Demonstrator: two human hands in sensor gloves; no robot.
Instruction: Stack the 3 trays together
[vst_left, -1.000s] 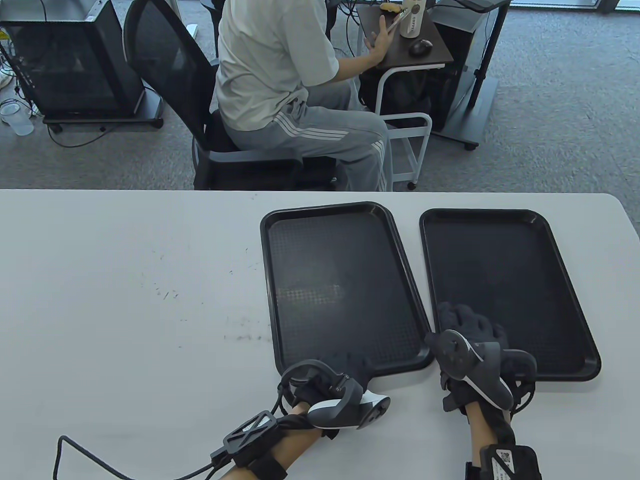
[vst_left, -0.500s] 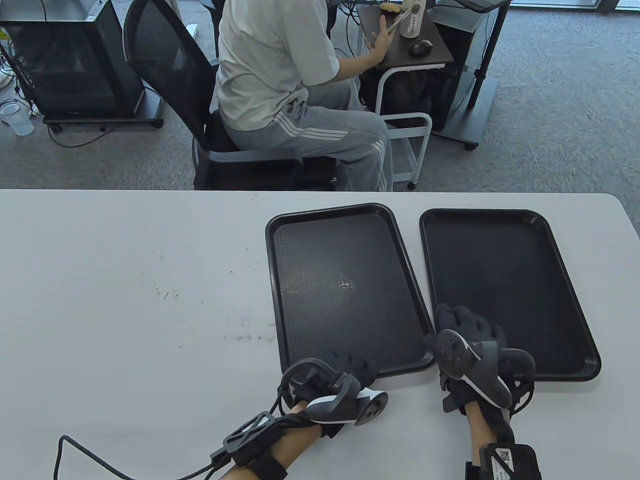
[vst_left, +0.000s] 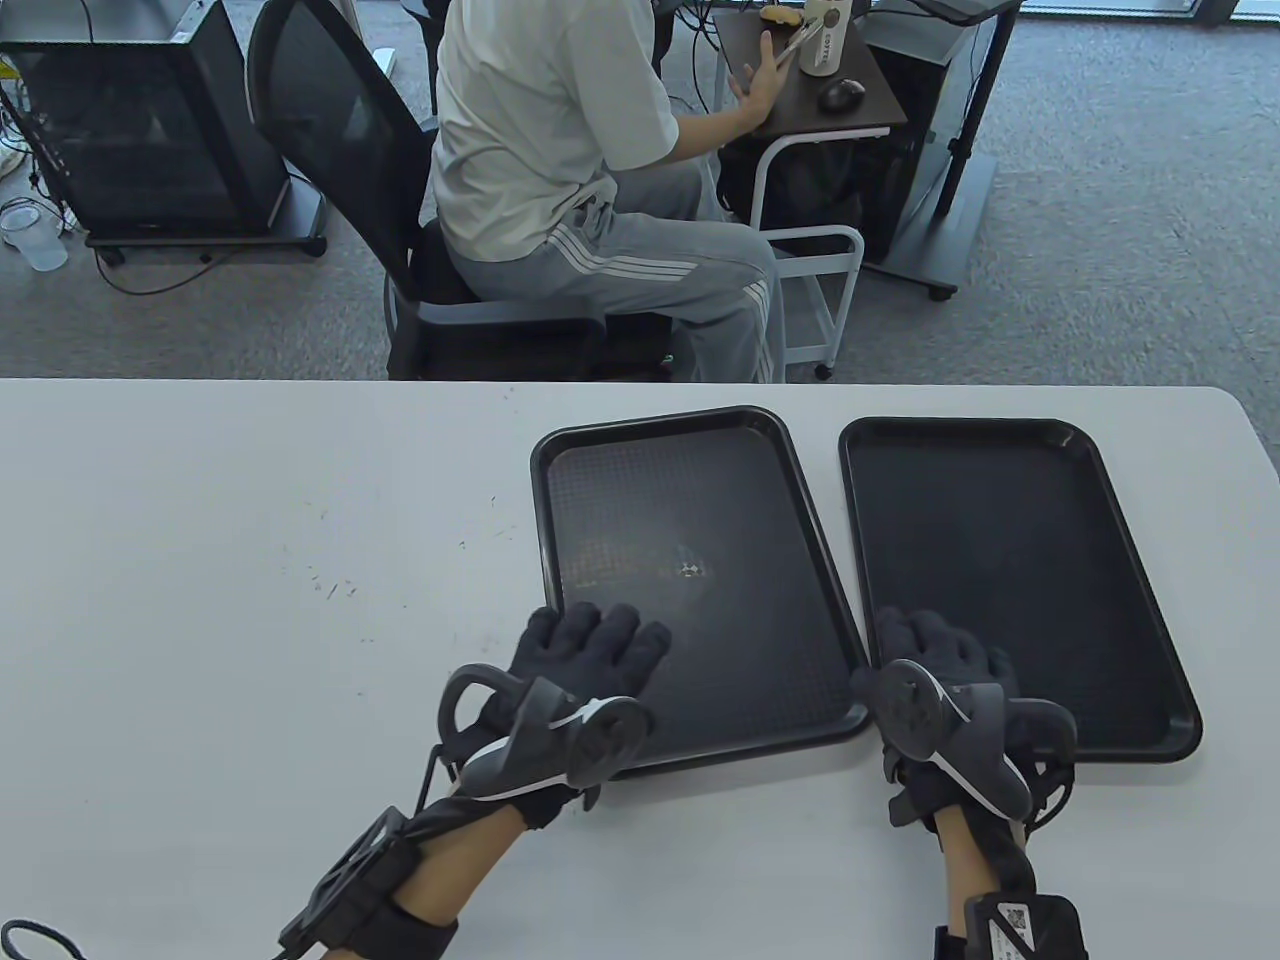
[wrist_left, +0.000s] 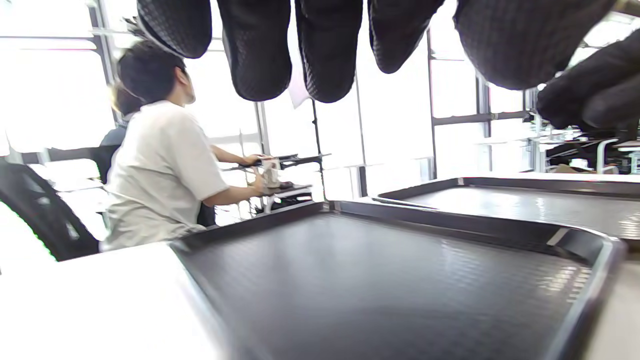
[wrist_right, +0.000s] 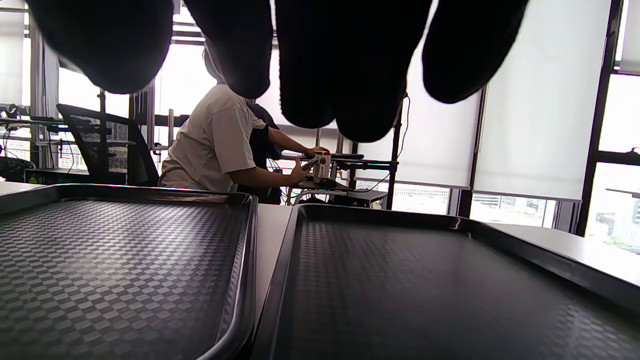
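Note:
Two black trays lie side by side on the white table (vst_left: 250, 560): a left tray (vst_left: 690, 540) and a right tray (vst_left: 1010, 560). I cannot make out a third tray as a separate one. My left hand (vst_left: 600, 640) is spread open over the left tray's near left corner. In the left wrist view its fingers (wrist_left: 320, 50) hang above the tray floor (wrist_left: 380, 280) without touching it. My right hand (vst_left: 935, 645) is open over the right tray's near left corner. In the right wrist view its fingers (wrist_right: 310, 65) hover above that tray (wrist_right: 425, 290).
A narrow strip of table separates the trays (wrist_right: 267, 235). A person (vst_left: 560, 170) sits on an office chair beyond the table's far edge. The table's right edge (vst_left: 1255, 430) runs close to the right tray.
My left hand left the left tray's near edge and moved left and forward over its near left corner. That tray shifted slightly right earlier. My right hand has hardly moved.

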